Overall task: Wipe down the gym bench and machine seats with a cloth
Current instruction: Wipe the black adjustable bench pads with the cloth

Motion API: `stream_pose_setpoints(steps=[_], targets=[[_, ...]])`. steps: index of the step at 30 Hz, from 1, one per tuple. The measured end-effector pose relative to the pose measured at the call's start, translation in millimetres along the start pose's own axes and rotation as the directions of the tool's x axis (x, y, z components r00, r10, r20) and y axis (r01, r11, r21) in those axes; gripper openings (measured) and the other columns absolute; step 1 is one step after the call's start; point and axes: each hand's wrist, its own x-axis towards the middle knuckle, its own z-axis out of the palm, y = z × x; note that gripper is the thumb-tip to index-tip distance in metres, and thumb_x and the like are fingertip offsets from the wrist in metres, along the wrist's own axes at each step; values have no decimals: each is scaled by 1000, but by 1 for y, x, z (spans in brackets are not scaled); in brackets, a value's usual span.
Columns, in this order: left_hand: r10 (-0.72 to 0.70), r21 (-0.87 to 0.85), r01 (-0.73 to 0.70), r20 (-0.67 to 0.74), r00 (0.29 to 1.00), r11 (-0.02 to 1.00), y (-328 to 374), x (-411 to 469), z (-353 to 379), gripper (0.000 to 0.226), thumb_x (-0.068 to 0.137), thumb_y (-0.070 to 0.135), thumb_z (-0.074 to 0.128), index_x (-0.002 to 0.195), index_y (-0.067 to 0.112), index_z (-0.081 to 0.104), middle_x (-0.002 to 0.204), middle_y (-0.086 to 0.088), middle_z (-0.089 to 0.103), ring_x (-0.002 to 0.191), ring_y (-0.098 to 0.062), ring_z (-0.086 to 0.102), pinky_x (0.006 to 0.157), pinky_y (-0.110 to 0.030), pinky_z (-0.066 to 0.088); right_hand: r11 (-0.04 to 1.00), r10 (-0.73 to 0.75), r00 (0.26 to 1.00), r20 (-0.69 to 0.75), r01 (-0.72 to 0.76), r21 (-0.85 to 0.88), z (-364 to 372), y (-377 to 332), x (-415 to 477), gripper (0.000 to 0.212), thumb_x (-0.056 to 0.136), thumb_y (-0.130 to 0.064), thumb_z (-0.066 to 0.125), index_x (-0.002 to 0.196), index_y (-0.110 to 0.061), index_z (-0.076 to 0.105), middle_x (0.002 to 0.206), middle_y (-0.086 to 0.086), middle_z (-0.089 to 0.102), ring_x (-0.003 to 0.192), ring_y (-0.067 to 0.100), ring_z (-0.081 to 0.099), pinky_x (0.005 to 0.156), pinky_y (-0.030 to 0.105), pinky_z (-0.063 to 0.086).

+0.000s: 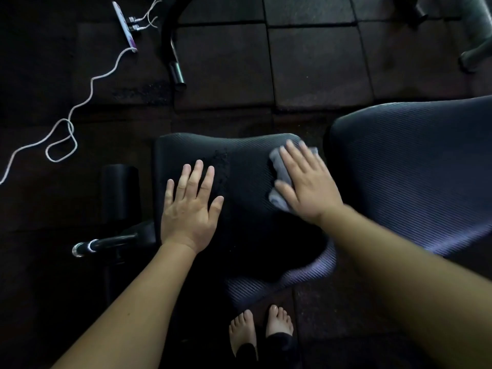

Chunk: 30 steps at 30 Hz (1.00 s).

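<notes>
Grey cloth [277,179] lies bunched on the far right part of the black ribbed seat surface [247,155]. It is pinned under our right hand [306,187], whose fingers [295,155] lie straight and close together, pressing flat on it rather than curling round it. Our left hand [190,206] rests palm-down on the left half of the same pad, its fingers straight and slightly spread, holding nothing. A rough, crumbly patch [223,166] marks the pad between our hands. Just right of the seat, the larger ribbed back pad [415,169] slopes away. Our bare feet [279,324] stand on the floor below. Across the dark rubber floor tiles [314,62] at far left, a white cord [64,134] loops towards a power strip [123,23].
</notes>
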Motion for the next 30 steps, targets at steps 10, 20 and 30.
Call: stream_pose_setpoints(steps=[10, 20, 30], targets=[[3, -12, -3, 0, 1000, 1000, 1, 0, 0, 69, 104, 59, 19, 167, 31, 11, 175, 8, -1, 161, -15, -5, 130, -49, -1, 990, -138, 989, 61, 139, -12, 15, -84, -56, 78, 100, -58, 37, 165, -18, 19, 173, 1, 11, 160, 21, 3, 127, 50, 13], [-26, -268, 20, -19, 999, 963, -40, 2, -18, 73, 102, 61, 28, 166, 27, 21, 175, 5, 8, 161, -15, -3, 131, -43, 6, 997, 80, 995, 62, -79, -23, -2, -80, 77, 71, 103, -57, 27, 165, -25, 11, 173, -1, 9, 160, 23, 2, 128, 48, 5], [-2, -379, 41, 103, 995, 925, -125, -22, -9, 79, 98, 68, 27, 166, 32, 10, 174, 15, 2, 160, -6, -1, 130, -44, 15, 913, -397, 908, 134, 405, -43, 26, -167, -43, 78, 101, -60, 43, 165, -26, 16, 173, -2, 9, 160, 22, 4, 128, 49, 12]])
